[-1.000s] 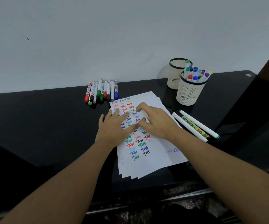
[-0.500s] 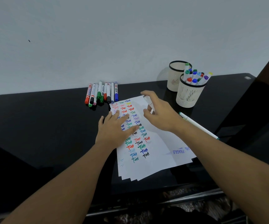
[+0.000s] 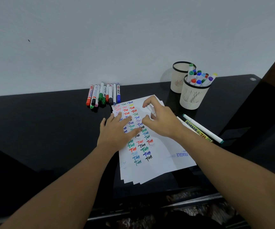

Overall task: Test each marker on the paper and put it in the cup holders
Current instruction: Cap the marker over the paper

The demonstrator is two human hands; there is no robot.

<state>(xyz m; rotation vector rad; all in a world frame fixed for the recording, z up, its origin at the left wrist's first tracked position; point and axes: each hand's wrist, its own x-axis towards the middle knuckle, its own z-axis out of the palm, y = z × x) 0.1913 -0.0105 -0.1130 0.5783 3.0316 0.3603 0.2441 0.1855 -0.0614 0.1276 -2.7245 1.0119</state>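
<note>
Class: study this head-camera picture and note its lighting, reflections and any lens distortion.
Head view: soft, even light with no hard shadows; the glossy black table mirrors the cup holders faintly; the wide-angle lens bows the table's back edge; the white marker in the right hand is hard to make out against the paper.

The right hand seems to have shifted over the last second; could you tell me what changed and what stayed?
The right hand, gripping a white marker, lifted off the written rows of the paper toward the cup holders. The left hand stayed flat on the paper; the marker row by the wall did not move.
</note>
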